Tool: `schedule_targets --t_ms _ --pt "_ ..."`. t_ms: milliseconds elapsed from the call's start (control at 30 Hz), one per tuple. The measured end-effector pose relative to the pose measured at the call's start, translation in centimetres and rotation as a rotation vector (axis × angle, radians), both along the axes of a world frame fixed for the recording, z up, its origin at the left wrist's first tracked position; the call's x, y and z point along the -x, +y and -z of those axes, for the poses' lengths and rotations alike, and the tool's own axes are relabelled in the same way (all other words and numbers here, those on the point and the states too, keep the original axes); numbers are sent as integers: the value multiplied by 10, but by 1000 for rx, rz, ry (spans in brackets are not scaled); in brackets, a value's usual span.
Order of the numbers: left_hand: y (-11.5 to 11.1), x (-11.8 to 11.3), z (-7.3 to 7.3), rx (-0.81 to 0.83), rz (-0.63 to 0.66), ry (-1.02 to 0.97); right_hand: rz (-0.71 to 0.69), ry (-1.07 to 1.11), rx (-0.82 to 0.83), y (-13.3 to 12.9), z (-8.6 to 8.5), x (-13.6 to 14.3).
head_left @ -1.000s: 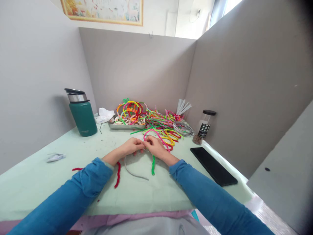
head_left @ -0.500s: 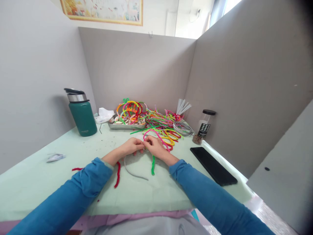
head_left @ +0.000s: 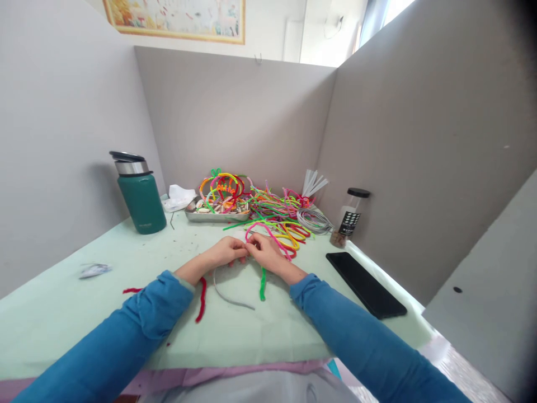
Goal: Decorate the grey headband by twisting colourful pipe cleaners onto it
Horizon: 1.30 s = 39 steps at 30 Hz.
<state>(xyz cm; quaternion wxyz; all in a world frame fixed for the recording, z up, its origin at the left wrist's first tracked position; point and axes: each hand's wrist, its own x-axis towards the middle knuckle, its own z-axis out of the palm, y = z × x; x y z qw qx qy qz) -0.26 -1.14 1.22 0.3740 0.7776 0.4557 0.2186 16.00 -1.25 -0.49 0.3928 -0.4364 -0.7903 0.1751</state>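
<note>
So the biggest thing here is the grey partition (head_left: 235, 112) boxing in three sides of a table with a pale green cloth (head_left: 84, 330). Toward the back there's a messy pile of pipe cleaners (head_left: 277, 206), mostly straight and unshaped, so plenty of stock is left. Left of it, a metal tray (head_left: 218, 218) carries several bent, wrapped hoops (head_left: 227, 175) that look pretty much done to me. A green bottle (head_left: 145, 202) stands on the left, and a black phone (head_left: 364, 284) plus a lidded jar (head_left: 351, 218) are over on the right.

Both hands are busy mid-table. Left hand (head_left: 226, 250) and right hand (head_left: 266, 252) meet fingertip to fingertip, fingers curled in like a pinch, but whatever's between them is hidden, so I can't tell what each one grips. A pink pipe cleaner (head_left: 260, 223) arcs up right at the right fingertips, a green one (head_left: 263, 285) pokes out below that hand, and a grey wire (head_left: 234, 302) curves out under the left. I'd call this piece partway along: nothing closed or finished shows there. Smallest stuff: a red length (head_left: 202, 305) beside the left forearm and dark specks scattered around.
</note>
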Motion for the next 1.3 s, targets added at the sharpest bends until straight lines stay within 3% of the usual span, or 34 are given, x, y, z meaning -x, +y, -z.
schedule_targets --t_ms 1300 --pt "1 1 2 9 11 -1 -19 5 -11 0 0 0"
